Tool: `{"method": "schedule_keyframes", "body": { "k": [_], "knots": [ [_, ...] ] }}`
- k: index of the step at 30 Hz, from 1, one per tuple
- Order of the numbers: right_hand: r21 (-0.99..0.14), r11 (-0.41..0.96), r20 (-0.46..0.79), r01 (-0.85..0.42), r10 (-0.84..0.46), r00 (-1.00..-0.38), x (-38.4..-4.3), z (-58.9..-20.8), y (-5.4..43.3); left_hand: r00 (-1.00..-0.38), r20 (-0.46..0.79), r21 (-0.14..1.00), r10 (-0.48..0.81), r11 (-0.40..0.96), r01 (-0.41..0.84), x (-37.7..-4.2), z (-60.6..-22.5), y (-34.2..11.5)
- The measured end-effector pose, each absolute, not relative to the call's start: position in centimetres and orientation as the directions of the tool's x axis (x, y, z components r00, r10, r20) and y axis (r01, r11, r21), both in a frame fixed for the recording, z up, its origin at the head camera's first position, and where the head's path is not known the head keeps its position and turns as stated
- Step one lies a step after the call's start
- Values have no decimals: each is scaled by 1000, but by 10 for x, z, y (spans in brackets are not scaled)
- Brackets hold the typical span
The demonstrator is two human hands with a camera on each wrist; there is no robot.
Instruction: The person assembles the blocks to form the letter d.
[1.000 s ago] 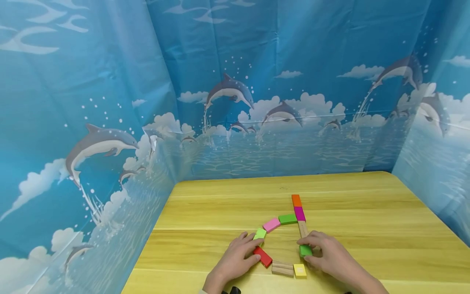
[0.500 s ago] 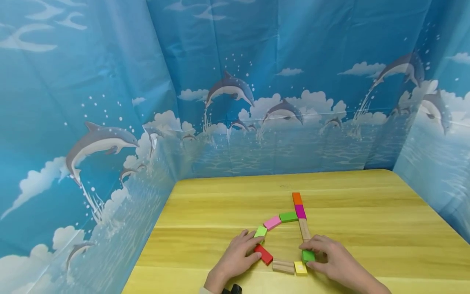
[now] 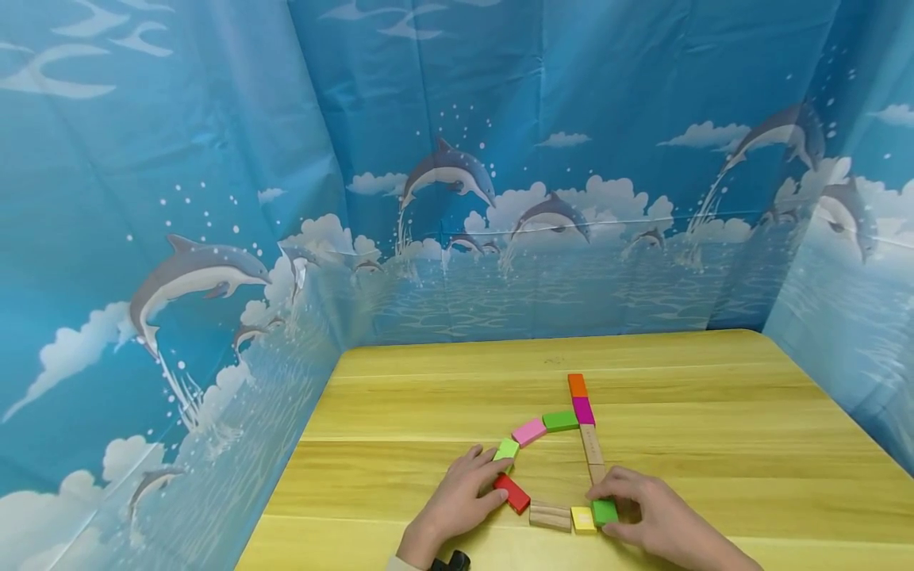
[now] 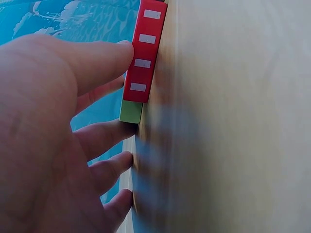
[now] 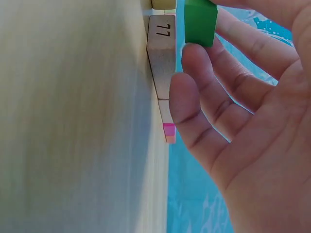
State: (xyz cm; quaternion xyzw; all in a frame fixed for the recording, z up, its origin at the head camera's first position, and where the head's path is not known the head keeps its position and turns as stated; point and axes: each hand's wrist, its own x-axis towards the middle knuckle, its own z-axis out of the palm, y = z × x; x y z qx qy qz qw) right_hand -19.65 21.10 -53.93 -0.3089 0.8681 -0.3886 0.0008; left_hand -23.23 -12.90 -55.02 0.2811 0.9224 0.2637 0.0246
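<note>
My right hand point(image 3: 650, 507) pinches a green wooden block point(image 3: 604, 512) beside the yellow block point(image 3: 583, 519). In the right wrist view the green block point(image 5: 200, 23) appears raised off the table, above the level of a plain block marked 77 point(image 5: 163, 36). My left hand point(image 3: 464, 493) rests at the left side of the ring of blocks. Its thumb touches the red block point(image 3: 512, 493), and its index finger lies by the light green block point(image 3: 506, 450). White marks show on the red block's side point(image 4: 145, 53) in the left wrist view.
Orange point(image 3: 577, 385), magenta point(image 3: 583, 411) and plain wooden blocks point(image 3: 591, 446) form a straight line on the table point(image 3: 714, 428). A second green block point(image 3: 560, 421), a pink block point(image 3: 529, 432) and a grooved plain block point(image 3: 550, 517) curve leftward. A dolphin-print curtain point(image 3: 535, 285) surrounds the table.
My right hand has carried the green block nearer to me and slightly right, next to the yellow one. More of the plain wooden line is uncovered. My left hand stays put.
</note>
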Motion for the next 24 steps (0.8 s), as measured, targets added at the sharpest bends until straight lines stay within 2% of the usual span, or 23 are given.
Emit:
{"method": "schedule_keyframes", "body": {
  "k": [12,24],
  "knots": [
    [-726,467,171,-504,-588,-791,-198,-543,213,-842,101,496,530,707,505,-233,-552,-129],
    [-729,429,193,-533,-618,-762,-195,-545,213,-842,92,507,532,703,499,-234,-554,-129]
  ]
}}
